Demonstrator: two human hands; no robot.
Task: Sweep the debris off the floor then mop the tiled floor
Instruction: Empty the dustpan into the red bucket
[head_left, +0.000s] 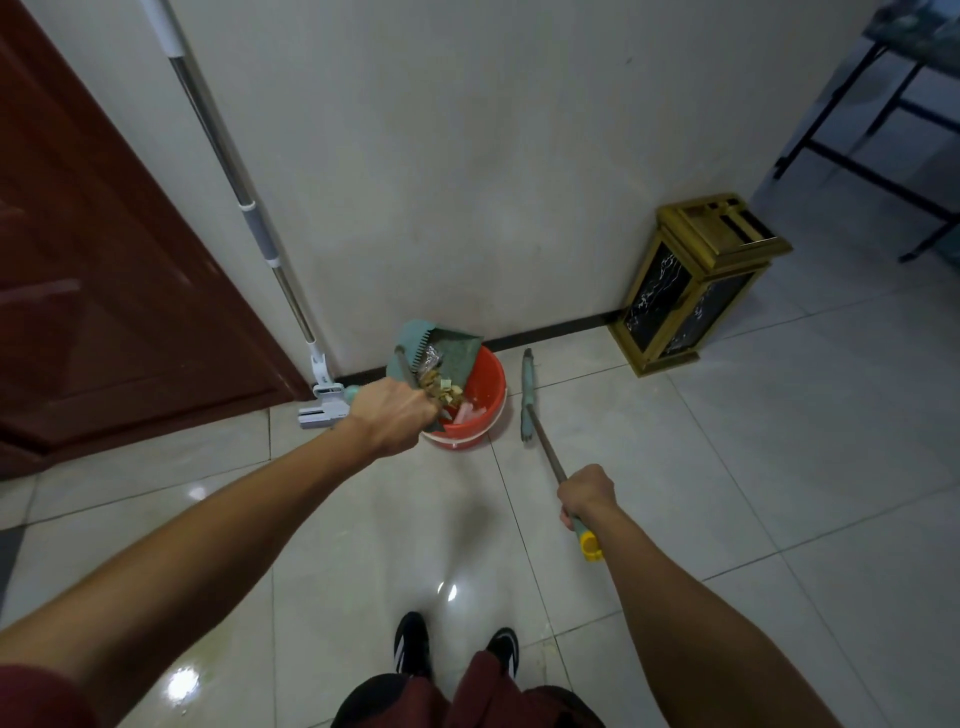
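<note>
The left hand (392, 415) grips the handle of a teal dustpan (441, 351), fingers curled round it, and holds the pan tilted over a red bucket (485, 402) that stands on the tiled floor (727, 467) close to the far wall. Debris (441, 387), brownish and pale scraps, lies at the pan's lower lip and hangs over the bucket's mouth; a few pale pieces show inside the bucket. The right hand (587, 493) is closed round the stick of a broom (529, 397), near its yellow-capped end, and the teal broom head rests on the floor just right of the bucket, apart from it. At the left a mop (244, 208) with a long metal and white handle leans against the wall (467, 156), its white head on the floor just left of the bucket, beside a dark red door (104, 260). To the right, by the wall's corner, stands a gold and black bin (685, 291). Farther right, black metal legs of a frame (857, 171) show. Near the bottom edge, two black shoes (410, 642) with white stripes stand on the glossy tiles, which carry bright reflections.
</note>
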